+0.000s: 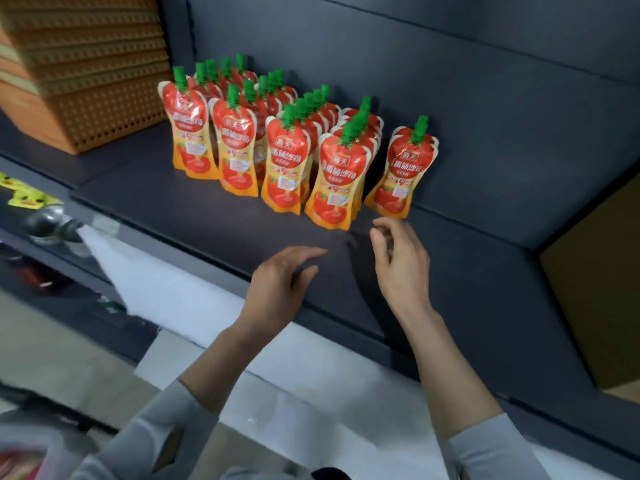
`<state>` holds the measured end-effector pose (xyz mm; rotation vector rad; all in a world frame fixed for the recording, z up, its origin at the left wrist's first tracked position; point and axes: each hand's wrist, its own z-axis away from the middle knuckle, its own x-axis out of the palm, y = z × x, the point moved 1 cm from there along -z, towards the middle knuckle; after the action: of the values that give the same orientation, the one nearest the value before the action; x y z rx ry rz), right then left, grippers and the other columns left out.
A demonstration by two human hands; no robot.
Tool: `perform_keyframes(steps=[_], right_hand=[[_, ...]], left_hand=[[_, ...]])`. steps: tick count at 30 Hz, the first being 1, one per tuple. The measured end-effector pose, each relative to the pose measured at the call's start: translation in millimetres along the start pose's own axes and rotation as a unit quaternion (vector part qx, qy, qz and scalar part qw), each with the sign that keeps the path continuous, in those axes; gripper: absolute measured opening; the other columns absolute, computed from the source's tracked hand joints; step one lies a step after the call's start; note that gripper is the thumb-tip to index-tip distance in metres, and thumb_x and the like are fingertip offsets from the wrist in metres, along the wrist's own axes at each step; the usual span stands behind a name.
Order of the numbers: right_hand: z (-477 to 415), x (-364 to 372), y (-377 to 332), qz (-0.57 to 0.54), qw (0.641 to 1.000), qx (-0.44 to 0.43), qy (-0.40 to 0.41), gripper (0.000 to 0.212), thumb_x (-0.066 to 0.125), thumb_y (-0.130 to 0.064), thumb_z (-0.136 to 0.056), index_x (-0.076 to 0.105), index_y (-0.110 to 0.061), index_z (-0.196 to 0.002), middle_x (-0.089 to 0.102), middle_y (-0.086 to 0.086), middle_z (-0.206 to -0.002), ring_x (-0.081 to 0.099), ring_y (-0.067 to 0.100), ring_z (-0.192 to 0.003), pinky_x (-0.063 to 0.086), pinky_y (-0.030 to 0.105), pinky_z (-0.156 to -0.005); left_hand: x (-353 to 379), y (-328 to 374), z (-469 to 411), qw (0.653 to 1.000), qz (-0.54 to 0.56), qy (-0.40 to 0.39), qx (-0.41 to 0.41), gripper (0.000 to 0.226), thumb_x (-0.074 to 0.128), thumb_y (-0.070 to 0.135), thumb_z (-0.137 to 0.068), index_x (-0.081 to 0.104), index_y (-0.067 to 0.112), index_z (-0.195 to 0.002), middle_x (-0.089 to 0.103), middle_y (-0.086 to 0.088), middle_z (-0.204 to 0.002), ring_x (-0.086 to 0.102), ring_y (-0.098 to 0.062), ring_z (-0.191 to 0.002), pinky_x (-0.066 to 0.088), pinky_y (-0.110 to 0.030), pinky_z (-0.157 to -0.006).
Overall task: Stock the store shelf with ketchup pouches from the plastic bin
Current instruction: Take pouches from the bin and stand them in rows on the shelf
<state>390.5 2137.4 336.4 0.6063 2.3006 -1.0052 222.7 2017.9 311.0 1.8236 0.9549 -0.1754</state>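
Left hand [280, 285] and right hand [401, 265] hover empty, fingers loosely curled, over the shelf [207, 216]; ketchup pouches [285, 168] stand upright in rows just beyond them.

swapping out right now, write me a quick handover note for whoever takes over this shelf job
Left hand: empty, fingers relaxed, over the front edge of the shelf.
Right hand: empty, fingers loosely curled, just in front of the rightmost pouch.
Pouches: standing upright on the shelf in four rows running front to back, with a fifth row only begun at the right.
Done: those rows are stocked.
Left: fill out the fifth row and likely carry on into the bare shelf to its right. The bin is not clearly in view, so I cannot tell how many remain.
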Motion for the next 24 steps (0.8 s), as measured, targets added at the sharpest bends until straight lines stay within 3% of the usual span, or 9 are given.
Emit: perform_keyframes(steps=[2,8,14,18,24], right_hand=[[25,16,-29,-0.006,1.0,-0.017,-0.005,0.023,0.051,-0.023,-0.101,0.065,-0.011,-0.114,0.067,0.003,-0.104,0.062,0.019,-0.089,0.049,0.034,-0.079],[118,89,-124,-0.059,0.995,-0.055,-0.065,0.023,0.048,-0.02,-0.103,0.068,-0.011,-0.11,0.069,0.001,-0.1,0.056,0.019,-0.088,0.049,0.034,-0.076],[228,191,-205,-0.122,0.959,-0.086,-0.24,0.029,0.044,-0.026,-0.101,0.069,-0.012,-0.107,0.069,-0.001,-0.1,0.061,0.02,-0.089,0.052,0.035,-0.079],[287,263,-245,-0.135,0.904,-0.109,-0.391,0.029,0.046,-0.027,-0.1,0.069,-0.011,-0.109,0.07,0.003,-0.102,0.067,0.024,-0.09,0.056,0.04,-0.078],[347,383,-297,-0.064,0.77,-0.126,-0.623,0.032,0.05,-0.019,-0.103,0.057,-0.017,-0.133,0.064,-0.001,-0.126,0.061,0.018,-0.117,0.05,0.034,-0.098]], left_hand=[[-32,-14,30,0.999,-0.003,0.021,-0.037,0.025,0.061,0.014,-0.092,0.069,0.024,-0.114,0.067,0.013,-0.113,0.061,0.001,-0.096,0.042,-0.005,-0.083],[-130,-72,134,0.981,-0.018,0.093,-0.167,0.025,0.06,0.012,-0.093,0.069,0.026,-0.111,0.067,0.016,-0.112,0.064,-0.001,-0.101,0.049,-0.02,-0.091],[-201,-148,273,0.928,-0.065,0.134,-0.341,0.025,0.062,0.011,-0.09,0.069,0.026,-0.109,0.069,0.008,-0.106,0.066,-0.011,-0.092,0.053,-0.029,-0.08],[-224,-189,362,0.872,-0.059,0.163,-0.457,0.022,0.06,0.022,-0.088,0.066,0.029,-0.108,0.068,0.007,-0.105,0.066,-0.015,-0.094,0.054,-0.034,-0.08],[-231,-248,446,0.767,-0.039,0.207,-0.607,0.037,0.063,0.017,-0.091,0.059,0.034,-0.124,0.06,0.01,-0.122,0.063,-0.014,-0.1,0.054,-0.036,-0.086]])
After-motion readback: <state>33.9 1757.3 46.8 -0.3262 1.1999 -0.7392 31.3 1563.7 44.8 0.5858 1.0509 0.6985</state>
